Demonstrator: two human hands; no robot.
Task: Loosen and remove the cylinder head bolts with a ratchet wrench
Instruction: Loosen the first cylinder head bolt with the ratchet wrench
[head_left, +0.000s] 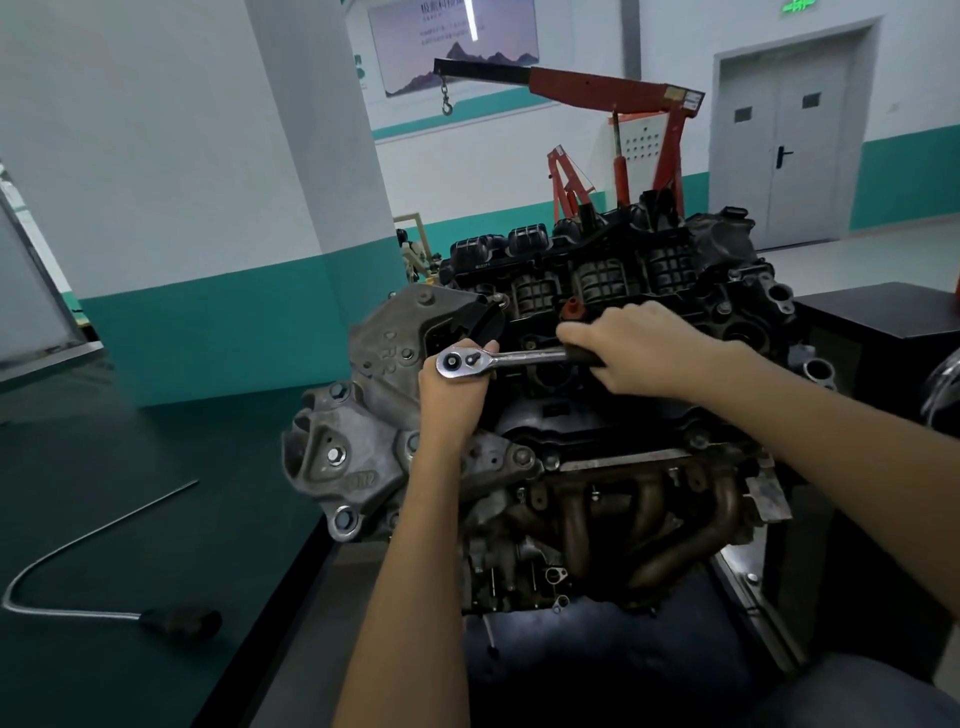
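A chrome ratchet wrench (506, 357) lies level across the top of the engine (649, 291), its head at the left end. My left hand (451, 396) cups the ratchet head from below, fingers curled round what hangs under it. My right hand (631, 347) grips the black handle at the right end. The bolt and socket under the head are hidden by my left hand. The black cylinder head cover (597, 280) runs behind the wrench.
A grey aluminium bracket (363, 447) sits at the engine's left end and a rusty exhaust manifold (644, 519) below. A bent metal rod with a black handle (78, 582) lies on the dark green bench at left. A red engine hoist (618, 104) stands behind.
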